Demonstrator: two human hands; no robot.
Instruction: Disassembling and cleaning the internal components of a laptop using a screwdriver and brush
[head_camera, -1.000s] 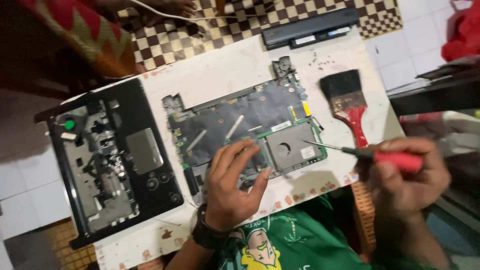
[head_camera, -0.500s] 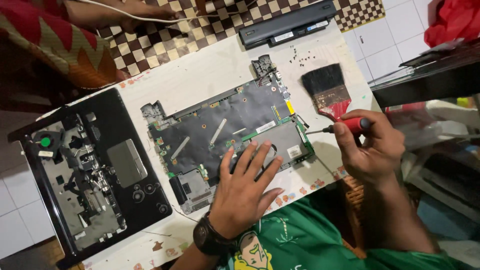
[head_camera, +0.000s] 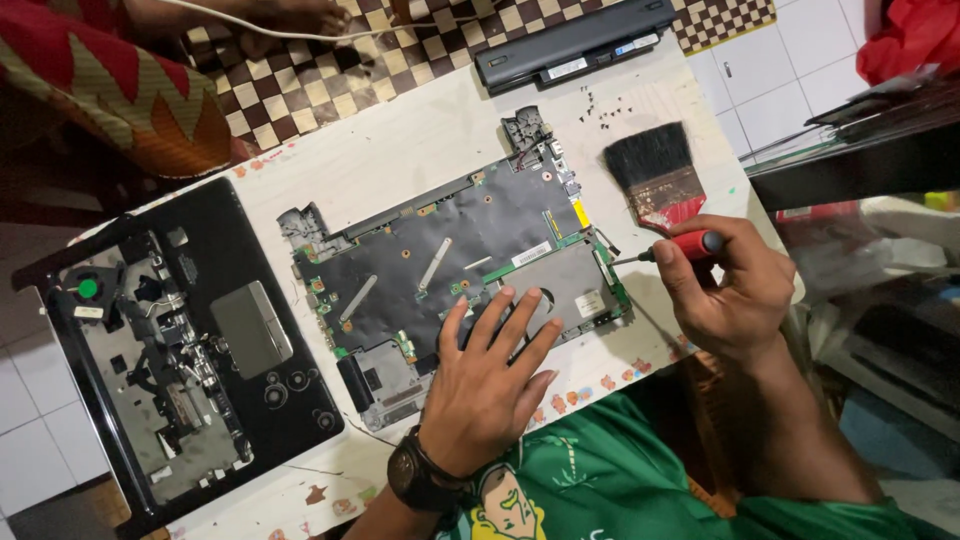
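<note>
A laptop motherboard assembly (head_camera: 450, 250) lies on a white board (head_camera: 400, 150). My left hand (head_camera: 490, 380) rests flat on its near edge, fingers spread beside the grey drive cage (head_camera: 565, 285). My right hand (head_camera: 725, 295) grips a red-handled screwdriver (head_camera: 685, 245), whose tip touches the board's right edge. A wristwatch (head_camera: 415, 475) is on my left wrist.
A black laptop palmrest shell (head_camera: 180, 350) lies at the left. A red-handled paintbrush (head_camera: 655, 175) sits right of the board, several small screws (head_camera: 605, 110) above it. A black battery pack (head_camera: 575, 40) lies on checkered cloth (head_camera: 330, 80) at the back. Dark shelving (head_camera: 860, 170) stands at right.
The view has shifted slightly. My left hand has slid a little toward me on the board, and the screwdriver tip has stayed at the board's right edge.
</note>
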